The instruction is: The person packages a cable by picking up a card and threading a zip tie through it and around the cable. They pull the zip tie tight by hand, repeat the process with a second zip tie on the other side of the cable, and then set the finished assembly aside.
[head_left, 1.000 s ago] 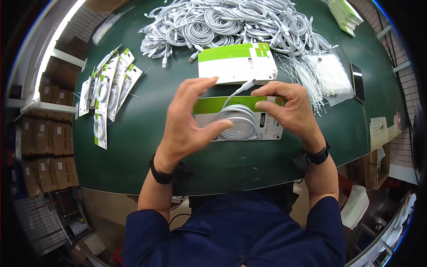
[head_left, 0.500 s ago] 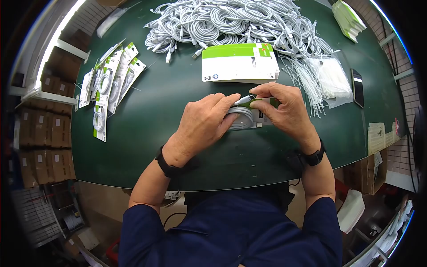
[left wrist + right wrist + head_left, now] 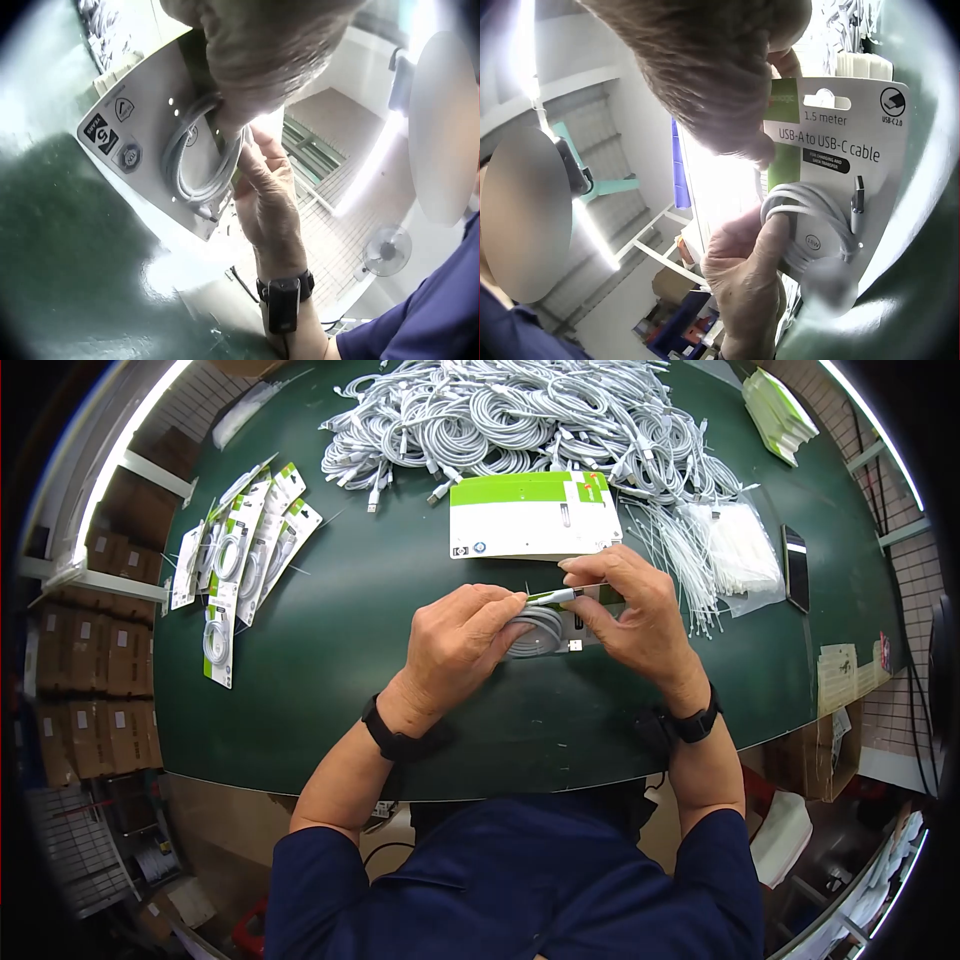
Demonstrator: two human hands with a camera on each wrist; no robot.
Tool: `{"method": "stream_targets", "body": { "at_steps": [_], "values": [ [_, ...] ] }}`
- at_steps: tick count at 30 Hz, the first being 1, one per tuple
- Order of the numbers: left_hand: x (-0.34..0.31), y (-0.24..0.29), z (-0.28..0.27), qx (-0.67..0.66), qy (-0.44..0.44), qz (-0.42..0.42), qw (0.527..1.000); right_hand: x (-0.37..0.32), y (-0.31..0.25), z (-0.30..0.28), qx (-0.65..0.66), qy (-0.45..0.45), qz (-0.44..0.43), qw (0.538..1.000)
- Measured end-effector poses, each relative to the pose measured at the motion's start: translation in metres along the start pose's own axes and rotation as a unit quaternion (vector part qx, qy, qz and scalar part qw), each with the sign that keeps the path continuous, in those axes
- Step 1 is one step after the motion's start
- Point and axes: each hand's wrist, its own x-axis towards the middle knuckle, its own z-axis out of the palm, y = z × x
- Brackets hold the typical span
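Left fingers (image 3: 488,616) moved in, clamped over left side of cable coil (image 3: 538,632), right fingers (image 3: 606,567) pinching card (image 3: 881,124).

A coiled white cable (image 3: 536,633) lies against a card (image 3: 879,176).

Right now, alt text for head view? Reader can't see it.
A person's left hand and right hand hold a green-and-white card bearing a coiled white cable, at a dark green table. Beyond lie a stack of similar cards and a heap of coiled white cables; thin white ties and a black phone lie to the right.
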Motion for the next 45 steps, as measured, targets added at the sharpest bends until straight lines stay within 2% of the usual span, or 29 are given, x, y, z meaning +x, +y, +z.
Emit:
{"method": "stream_targets", "body": {
  "at_steps": [4, 7, 11, 20, 24, 32, 38, 45],
  "values": [
    [0.000, 0.001, -0.001, 0.008, 0.022, -0.018, 1.000, 0.005, -0.006, -0.007, -0.014, 0.023, -0.076, 0.997],
    [0.000, 0.001, -0.001, 0.010, 0.029, -0.035, 0.999, 0.007, -0.015, -0.004, -0.107, 0.021, -0.141, 0.984],
    [0.001, 0.003, 0.003, 0.022, 0.031, -0.023, 0.999, 0.002, -0.022, 0.026, -0.242, -0.021, -0.139, 0.960],
    [-0.001, 0.002, 0.006, 0.009, 0.039, 0.012, 0.999, -0.001, -0.007, 0.032, -0.295, -0.026, -0.185, 0.937],
    [0.000, 0.003, 0.004, 0.004, 0.040, 0.026, 0.999, 0.000, -0.009, 0.029, -0.281, -0.031, -0.182, 0.942],
    [0.000, 0.002, 0.003, 0.003, 0.022, 0.003, 1.000, 0.001, -0.009, 0.024, -0.227, -0.034, -0.159, 0.960],
    [-0.002, -0.001, 0.002, 0.004, 0.030, 0.014, 0.999, -0.002, -0.002, 0.027, -0.170, 0.033, -0.174, 0.970],
    [0.000, 0.000, -0.004, 0.001, 0.018, 0.023, 1.000, -0.002, -0.003, 0.026, -0.170, 0.045, -0.182, 0.967]
  ]
}}
